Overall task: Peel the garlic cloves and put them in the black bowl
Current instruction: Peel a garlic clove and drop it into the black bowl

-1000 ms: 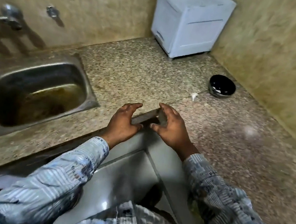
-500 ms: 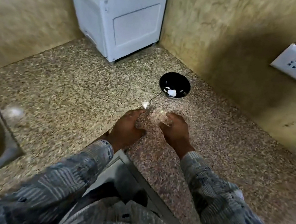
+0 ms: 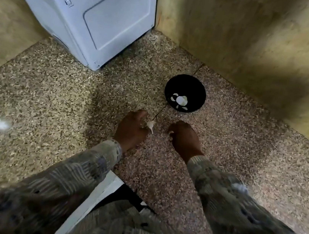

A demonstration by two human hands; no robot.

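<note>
left hand [image 3: 130, 131] is pinching a garlic clove [image 3: 150, 125] near the black bowl [image 3: 194, 86] on the counter [image 3: 51, 101], right hand [image 3: 184, 139] is curling in, can't tell if it's gripping anything

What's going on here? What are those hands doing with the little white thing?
Someone is peeling garlic at a speckled stone counter. The left hand looks to be pinching a small white garlic clove with a pointy tail. The right hand sits beside it with curled fingers; whether it holds anything is too small to tell. Just beyond the hands, the black bowl already has a few white garlic pieces in it.
</note>
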